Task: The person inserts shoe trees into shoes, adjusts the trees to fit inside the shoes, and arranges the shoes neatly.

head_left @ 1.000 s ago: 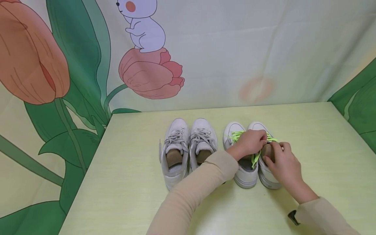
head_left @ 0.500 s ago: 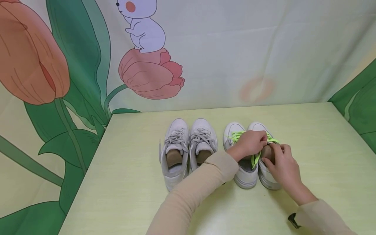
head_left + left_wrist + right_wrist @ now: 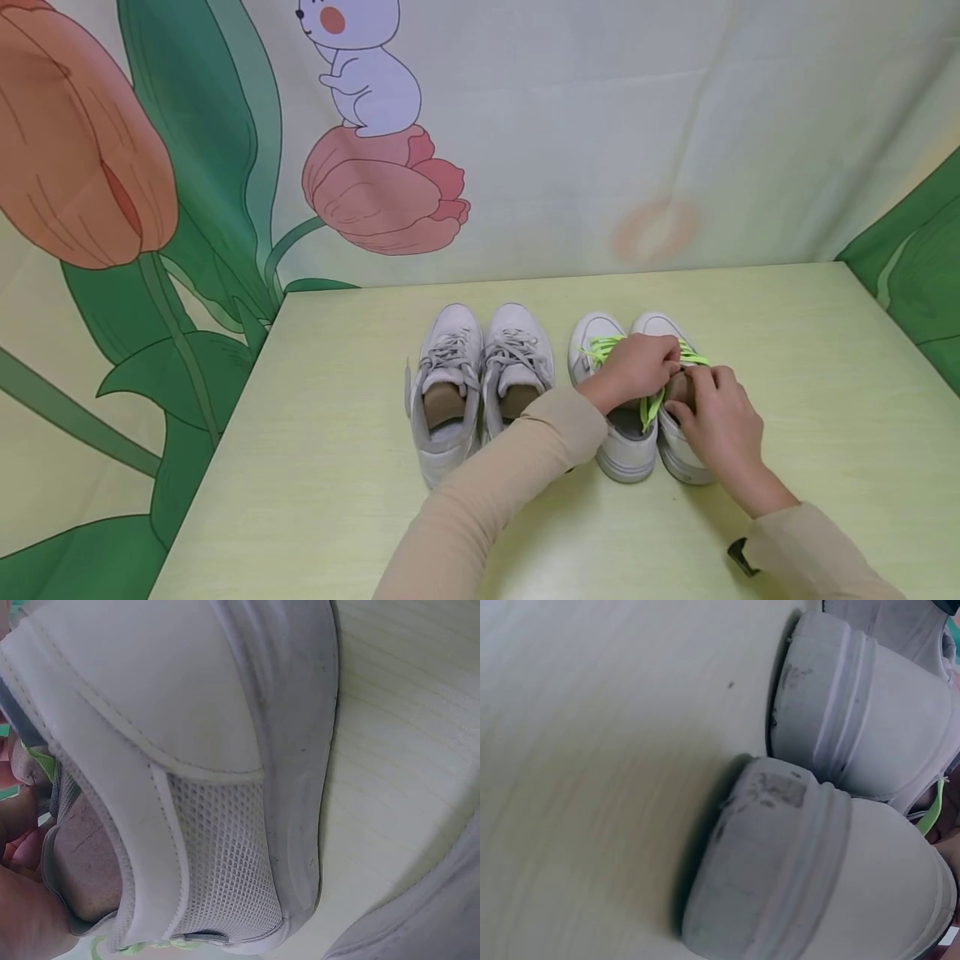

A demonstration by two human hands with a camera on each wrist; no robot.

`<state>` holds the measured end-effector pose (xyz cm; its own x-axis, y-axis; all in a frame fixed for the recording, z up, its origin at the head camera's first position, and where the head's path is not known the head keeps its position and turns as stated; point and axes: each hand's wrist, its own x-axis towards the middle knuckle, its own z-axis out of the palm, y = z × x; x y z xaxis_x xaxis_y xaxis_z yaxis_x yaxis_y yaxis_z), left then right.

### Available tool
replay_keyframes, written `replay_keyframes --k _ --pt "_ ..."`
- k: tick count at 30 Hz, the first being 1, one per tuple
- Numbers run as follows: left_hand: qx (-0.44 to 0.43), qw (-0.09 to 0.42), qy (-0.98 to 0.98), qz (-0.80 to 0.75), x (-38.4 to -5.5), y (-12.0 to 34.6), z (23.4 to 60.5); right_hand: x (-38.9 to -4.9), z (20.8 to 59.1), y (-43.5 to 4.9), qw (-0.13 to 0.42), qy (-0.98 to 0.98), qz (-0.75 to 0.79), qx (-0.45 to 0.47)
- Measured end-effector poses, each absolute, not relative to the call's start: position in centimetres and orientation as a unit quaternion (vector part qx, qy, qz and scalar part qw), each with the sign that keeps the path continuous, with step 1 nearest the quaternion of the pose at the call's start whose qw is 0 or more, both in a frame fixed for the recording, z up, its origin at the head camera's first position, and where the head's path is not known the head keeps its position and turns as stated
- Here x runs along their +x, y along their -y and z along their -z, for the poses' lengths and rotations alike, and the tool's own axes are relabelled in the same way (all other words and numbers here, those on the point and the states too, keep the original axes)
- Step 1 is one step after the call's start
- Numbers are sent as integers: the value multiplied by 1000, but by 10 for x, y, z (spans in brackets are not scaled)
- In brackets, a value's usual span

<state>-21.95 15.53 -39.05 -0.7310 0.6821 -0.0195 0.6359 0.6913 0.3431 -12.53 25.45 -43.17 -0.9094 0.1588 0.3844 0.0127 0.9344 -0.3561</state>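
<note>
A white sneaker (image 3: 684,454) with bright green laces stands toe away from me, the right-hand one of its pair. Over its laces my left hand (image 3: 636,367) pinches a green shoelace (image 3: 651,408), whose loose end hangs toward the neighbouring shoe. My right hand (image 3: 726,425) reaches in from the right, its bent fingers at the top of the tongue and its thumb by the shoe opening; I cannot tell what lies between them. The left-hand shoe (image 3: 628,460) of this pair stands close beside it, its laces partly covered by my left hand. Both heels (image 3: 780,855) rest on the table in the right wrist view.
Another pair of whitish sneakers (image 3: 453,333) with grey laces stands to the left, partly behind my left sleeve (image 3: 495,492). The pale yellow-green table (image 3: 322,467) meets a printed cloth (image 3: 570,150) at its back edge. A dark object (image 3: 741,556) shows at my right cuff.
My right hand has shifted slightly left, its fingers closer to my left fingertips. My left hand keeps nearly the same place, and the shoes have not visibly moved.
</note>
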Motion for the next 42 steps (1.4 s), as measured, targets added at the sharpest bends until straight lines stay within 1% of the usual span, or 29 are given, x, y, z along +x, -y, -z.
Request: replay_keyframes --k 7,23,26,30,34,39,42 --pt "365 62 -916 -154 -220 -155 394 -129 432 -255 209 958 -191 -46" --pt "367 57 -913 -168 -220 -154 396 -138 429 -261 173 956 -221 -86" --pt "366 58 -913 -173 -220 -154 396 -137 428 -267 161 958 -226 -76" --pt "363 64 -911 -182 -218 -154 395 -135 425 -278 146 959 -241 -39" --pt "358 70 -911 -190 -218 -154 394 -133 419 -289 147 952 -269 -10" --pt "356 72 -910 -200 -219 -153 393 -135 412 -298 160 947 -280 -21" --pt "359 65 -909 -201 -220 -152 393 -139 411 -302 144 949 -281 -21"
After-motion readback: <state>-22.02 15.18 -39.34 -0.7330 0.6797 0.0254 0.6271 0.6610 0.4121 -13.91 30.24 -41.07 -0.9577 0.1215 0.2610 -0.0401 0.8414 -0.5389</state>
